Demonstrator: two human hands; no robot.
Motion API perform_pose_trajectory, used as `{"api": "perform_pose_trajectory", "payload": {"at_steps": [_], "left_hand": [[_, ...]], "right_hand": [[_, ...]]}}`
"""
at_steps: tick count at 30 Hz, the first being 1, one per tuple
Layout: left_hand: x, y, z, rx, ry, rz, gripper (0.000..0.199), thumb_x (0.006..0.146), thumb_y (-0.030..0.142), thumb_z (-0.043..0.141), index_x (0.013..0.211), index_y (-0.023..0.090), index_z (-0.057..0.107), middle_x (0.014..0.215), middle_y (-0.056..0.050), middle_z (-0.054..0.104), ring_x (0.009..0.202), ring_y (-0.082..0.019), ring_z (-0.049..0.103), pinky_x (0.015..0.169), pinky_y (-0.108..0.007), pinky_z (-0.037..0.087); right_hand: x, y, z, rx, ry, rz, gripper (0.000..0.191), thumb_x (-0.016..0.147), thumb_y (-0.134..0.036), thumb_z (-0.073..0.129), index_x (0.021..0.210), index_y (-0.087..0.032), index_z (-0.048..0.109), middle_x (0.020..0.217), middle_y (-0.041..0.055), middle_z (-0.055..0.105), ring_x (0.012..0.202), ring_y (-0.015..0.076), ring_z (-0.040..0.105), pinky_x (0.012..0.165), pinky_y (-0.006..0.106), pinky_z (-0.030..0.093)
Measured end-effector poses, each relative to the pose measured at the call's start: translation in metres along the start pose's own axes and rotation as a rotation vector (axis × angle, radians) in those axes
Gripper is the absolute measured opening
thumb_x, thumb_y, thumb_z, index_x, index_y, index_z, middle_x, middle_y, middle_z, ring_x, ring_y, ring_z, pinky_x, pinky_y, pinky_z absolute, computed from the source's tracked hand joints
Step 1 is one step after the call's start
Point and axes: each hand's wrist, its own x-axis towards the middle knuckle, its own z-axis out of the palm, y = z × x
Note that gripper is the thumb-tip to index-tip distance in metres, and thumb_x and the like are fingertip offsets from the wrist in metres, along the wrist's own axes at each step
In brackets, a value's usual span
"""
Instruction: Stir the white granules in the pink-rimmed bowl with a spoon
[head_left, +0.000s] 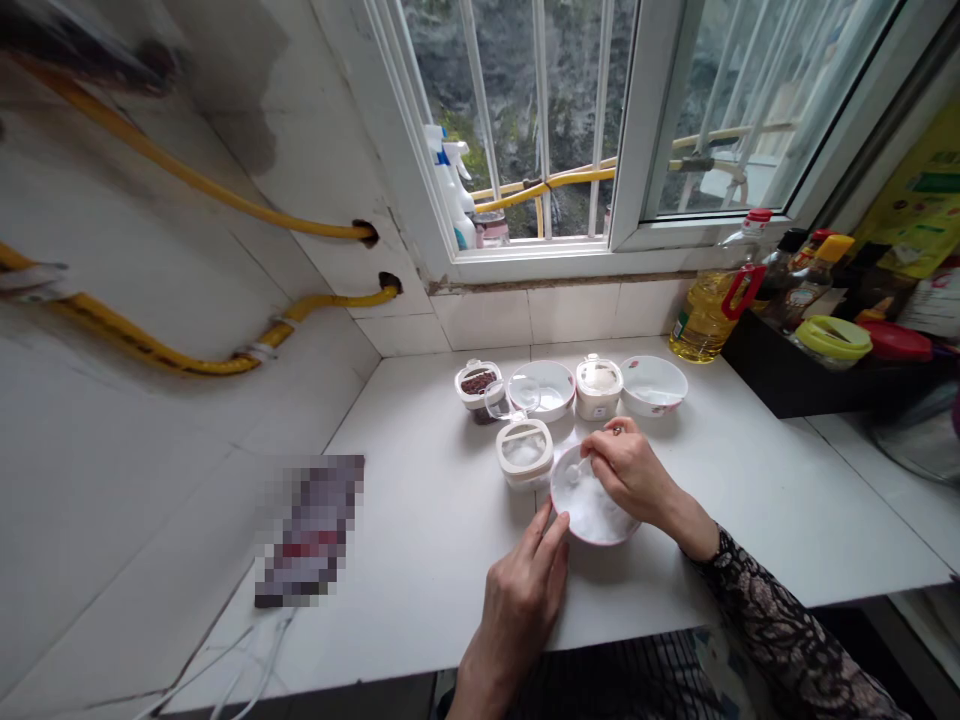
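My right hand (626,472) is closed round a small white spoon (574,473), most of it hidden by my fingers. The spoon's tip dips into loose white grains in a white bowl (596,543) with a pink rim. At the bowl's near left edge, the fingertips of my left hand (529,580) hold the rim. Just left of the bowl stands a square seasoning jar (524,455), its clear lid (523,397) raised and white grains inside. Behind are a jar of dark red-brown pieces (479,386), a closed jar of pale contents (598,385) and two white bowls (551,403) (654,408).
An oil bottle (701,315) stands at the back right beside a black box (776,375) of condiment bottles. A pixelated dark object (311,530) lies at the left, near white cords (270,660). Yellow pipes (322,300) run along the left wall. A barred window (536,120) is behind.
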Motion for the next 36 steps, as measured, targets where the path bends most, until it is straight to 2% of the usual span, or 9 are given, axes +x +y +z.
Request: {"api": "perform_pose_trajectory", "payload": {"at_steps": [4,9,13,16,19,21,28,33,36], "left_hand": [[-0.001,-0.001,0.001,0.000,-0.006,-0.004,0.038,0.096,0.008,0.046,0.133,0.016,0.051,0.132,-0.018,0.063,0.116,-0.024,0.066,0.082,-0.026,0.061],[-0.001,-0.001,0.001,0.003,-0.009,-0.006,0.036,0.097,0.009,0.046,0.132,0.015,0.052,0.131,-0.019,0.063,0.114,-0.024,0.067,0.081,-0.026,0.061],[-0.001,-0.001,0.000,0.010,-0.008,0.002,0.034,0.097,0.009,0.047,0.130,0.014,0.053,0.130,-0.020,0.064,0.117,-0.024,0.066,0.084,-0.027,0.061],[-0.002,-0.001,0.000,0.003,-0.013,-0.005,0.035,0.097,0.009,0.047,0.131,0.014,0.053,0.131,-0.019,0.063,0.118,-0.024,0.065,0.085,-0.027,0.060],[-0.002,-0.001,-0.001,-0.005,-0.021,-0.017,0.036,0.097,0.009,0.046,0.132,0.016,0.052,0.132,-0.018,0.062,0.117,-0.024,0.065,0.084,-0.026,0.061],[-0.001,-0.001,-0.001,-0.006,-0.023,-0.017,0.037,0.097,0.008,0.046,0.132,0.017,0.052,0.133,-0.017,0.062,0.117,-0.024,0.066,0.083,-0.026,0.061],[-0.002,0.000,0.000,-0.005,-0.024,-0.017,0.040,0.096,0.008,0.047,0.134,0.017,0.051,0.135,-0.017,0.061,0.119,-0.024,0.064,0.085,-0.026,0.061],[-0.002,-0.001,0.000,-0.009,-0.018,-0.017,0.042,0.095,0.008,0.047,0.136,0.018,0.051,0.135,-0.016,0.061,0.118,-0.024,0.065,0.085,-0.026,0.060],[-0.003,-0.001,0.000,-0.008,-0.017,-0.006,0.038,0.095,0.008,0.047,0.133,0.014,0.053,0.133,-0.018,0.062,0.118,-0.024,0.065,0.083,-0.025,0.060]], "right_hand": [[-0.001,-0.003,0.004,0.036,-0.097,-0.030,0.021,0.085,-0.009,0.041,0.081,-0.020,0.059,0.065,0.0009,0.066,0.058,0.0161,0.054,0.093,0.043,0.039],[-0.003,-0.005,0.001,0.147,-0.111,0.002,0.023,0.083,-0.007,0.041,0.079,-0.021,0.060,0.061,0.0000,0.065,0.065,0.0188,0.055,0.087,0.040,0.042],[-0.002,-0.005,-0.002,0.193,-0.053,0.166,0.024,0.083,-0.010,0.042,0.074,-0.023,0.060,0.057,-0.0001,0.064,0.073,0.0214,0.057,0.081,0.036,0.043],[0.000,-0.005,-0.005,0.289,-0.022,0.288,0.024,0.081,-0.011,0.042,0.070,-0.022,0.059,0.053,-0.0018,0.064,0.064,0.0188,0.058,0.080,0.034,0.044],[0.001,-0.004,-0.008,0.404,0.006,0.405,0.023,0.080,-0.014,0.042,0.068,-0.022,0.060,0.052,-0.0019,0.064,0.057,0.0171,0.059,0.070,0.030,0.046],[0.002,-0.003,-0.010,0.400,0.030,0.440,0.022,0.078,-0.014,0.044,0.066,-0.022,0.060,0.050,-0.0022,0.063,0.055,0.0169,0.058,0.067,0.029,0.045],[0.002,0.000,-0.007,0.326,0.028,0.395,0.023,0.079,-0.013,0.043,0.066,-0.022,0.060,0.051,-0.0024,0.063,0.058,0.0177,0.059,0.074,0.032,0.046],[0.000,-0.003,0.000,0.181,-0.048,0.199,0.024,0.079,-0.010,0.044,0.070,-0.023,0.061,0.053,-0.0016,0.064,0.070,0.0208,0.058,0.087,0.038,0.042],[0.000,-0.005,0.001,0.226,-0.101,0.178,0.024,0.079,-0.010,0.043,0.070,-0.023,0.061,0.053,-0.0014,0.064,0.070,0.0204,0.058,0.088,0.039,0.042]]}}
